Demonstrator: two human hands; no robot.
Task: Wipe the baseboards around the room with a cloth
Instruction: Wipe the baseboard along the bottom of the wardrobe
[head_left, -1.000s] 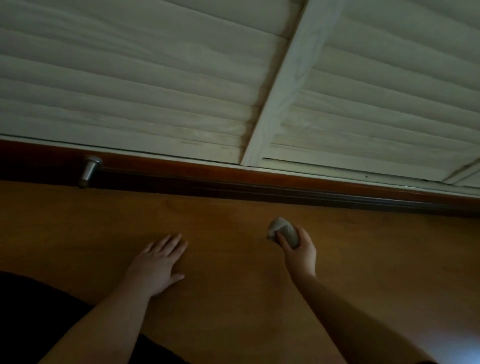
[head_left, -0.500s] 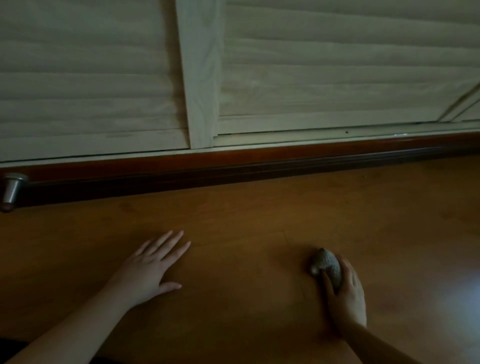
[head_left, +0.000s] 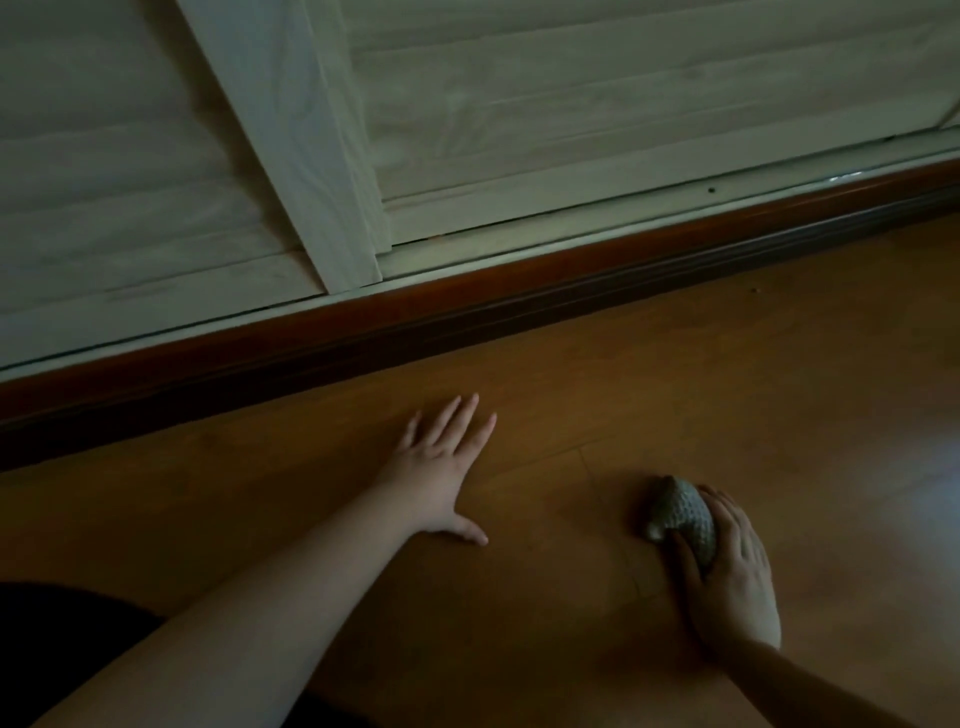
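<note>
- Left hand (head_left: 436, 475): flat on the wooden floor (head_left: 727, 374), palm down, fingers straight and a little spread, thumb out to the side. Holds nothing. Fingertips point toward the baseboard, short of it, not touching.
- Right hand (head_left: 732, 577): down on the floor at lower right, fingers and thumb curled round a balled-up cloth (head_left: 683, 517). Thumb lies along the cloth's near side, the other fingers wrap its right side.
- Cloth: grey, knobbly weave, bunched into a lump. It sticks out ahead of the right hand and appears to sit on the floor; contact underneath is not clear in this light. It is well apart from the baseboard.
- Baseboard (head_left: 467, 306): dark reddish-brown strip running diagonally across the frame, lower at left, higher at right. A darker band runs along its lower part where it meets the floor.
- Above the baseboard: pale louvred shutter panels (head_left: 623, 104) with horizontal slats, and a pale vertical frame post (head_left: 291, 130) between two panels, tilted in this view.
- Floor: orange-brown boards, a seam visible between the two hands, a bright patch of glare at far right.
- Lower left: a dark shape (head_left: 62, 634) beside the left forearm, too dim to tell what it is.
- Both forearms bare, reaching in from the bottom edge.
- Whole scene dim; fine detail on the baseboard surface can't be made out.
</note>
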